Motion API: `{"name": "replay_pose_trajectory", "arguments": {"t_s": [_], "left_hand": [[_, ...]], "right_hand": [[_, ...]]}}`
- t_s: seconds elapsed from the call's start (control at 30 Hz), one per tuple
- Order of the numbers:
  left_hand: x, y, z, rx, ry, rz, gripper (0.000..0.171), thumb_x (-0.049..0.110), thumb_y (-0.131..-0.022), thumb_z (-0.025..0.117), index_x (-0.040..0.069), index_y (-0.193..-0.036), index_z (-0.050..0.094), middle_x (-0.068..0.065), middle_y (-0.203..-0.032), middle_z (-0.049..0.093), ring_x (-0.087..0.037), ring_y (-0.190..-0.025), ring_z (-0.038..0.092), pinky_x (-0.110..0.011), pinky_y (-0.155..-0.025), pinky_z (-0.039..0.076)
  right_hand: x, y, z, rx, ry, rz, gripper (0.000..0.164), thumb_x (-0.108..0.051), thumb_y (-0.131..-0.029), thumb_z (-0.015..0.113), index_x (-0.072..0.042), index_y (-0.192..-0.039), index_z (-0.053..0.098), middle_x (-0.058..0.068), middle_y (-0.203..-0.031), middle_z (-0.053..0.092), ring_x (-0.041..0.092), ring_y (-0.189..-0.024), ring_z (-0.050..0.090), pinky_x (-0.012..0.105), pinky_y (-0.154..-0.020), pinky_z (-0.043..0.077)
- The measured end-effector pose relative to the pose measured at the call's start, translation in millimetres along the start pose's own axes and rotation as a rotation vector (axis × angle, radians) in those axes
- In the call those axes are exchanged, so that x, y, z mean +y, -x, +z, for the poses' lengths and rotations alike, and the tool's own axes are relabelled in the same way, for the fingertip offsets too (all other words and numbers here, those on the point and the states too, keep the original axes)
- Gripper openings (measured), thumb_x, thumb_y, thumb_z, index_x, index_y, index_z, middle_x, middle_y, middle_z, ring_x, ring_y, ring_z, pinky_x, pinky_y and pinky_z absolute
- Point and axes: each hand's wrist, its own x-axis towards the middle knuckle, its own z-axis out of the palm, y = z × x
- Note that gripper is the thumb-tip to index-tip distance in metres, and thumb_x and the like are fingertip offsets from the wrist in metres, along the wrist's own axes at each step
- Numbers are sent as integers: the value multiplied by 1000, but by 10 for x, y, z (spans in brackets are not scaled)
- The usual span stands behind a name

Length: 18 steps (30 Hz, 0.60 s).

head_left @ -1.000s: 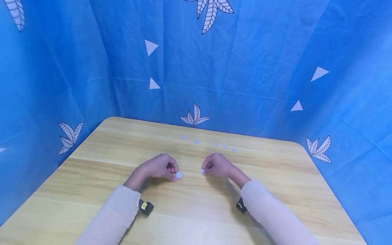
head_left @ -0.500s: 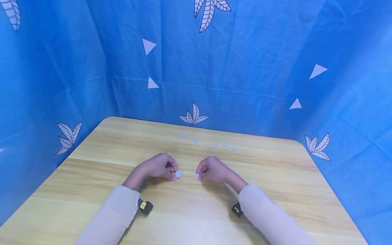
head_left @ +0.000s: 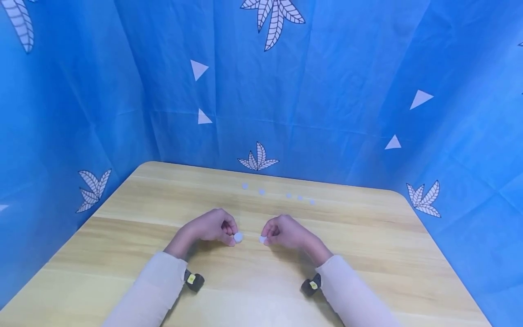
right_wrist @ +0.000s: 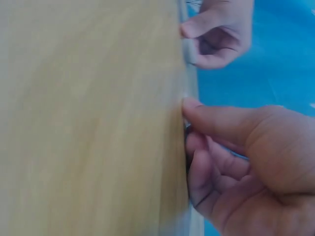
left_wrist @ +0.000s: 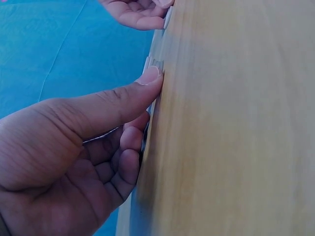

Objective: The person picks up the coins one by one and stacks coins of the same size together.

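In the head view my left hand (head_left: 212, 225) pinches a small stack of silvery, coin-like discs (head_left: 238, 237) between thumb and fingers, low over the table. The stack's edge (left_wrist: 158, 64) shows just past my thumb tip in the left wrist view. To its right, my right hand (head_left: 286, 231) holds a single pale coin-like disc (head_left: 263, 239) by thumb and forefinger. A short gap separates this disc from the stack. In the right wrist view the right thumb largely hides it. The other fingers of both hands are curled in.
Several small pale discs lie in a loose row near the back of the wooden table (head_left: 122, 254), among them a left one (head_left: 245, 186) and a right one (head_left: 312, 202). A blue patterned curtain (head_left: 327, 91) surrounds the table's back and sides.
My right hand has moved left with its disc, closer to the stack. The left hand stays in about the same place. The head view has tilted slightly.
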Motion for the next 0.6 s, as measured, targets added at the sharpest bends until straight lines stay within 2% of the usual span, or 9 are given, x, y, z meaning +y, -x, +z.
{"name": "replay_pose_trajectory", "arguments": {"t_s": [0.17, 0.6], "left_hand": [[28, 13, 8, 5, -20, 14, 21, 15, -77, 91, 15, -88, 73, 2, -79, 64, -15, -73, 56, -31, -69, 49], [21, 34, -41, -14, -28, 23, 22, 14, -76, 91, 14, -92, 74, 1, -82, 65, -16, -77, 57, -31, -73, 50]], "right_hand": [[48, 23, 12, 21, 10, -6, 8, -10, -90, 79, -12, -96, 74, -6, -80, 68, 11, -75, 63, 28, -70, 53], [101, 29, 31, 38, -15, -27, 7, -12, -89, 80, -13, -95, 75, -7, -82, 70, 12, -78, 64, 28, -73, 54]]}}
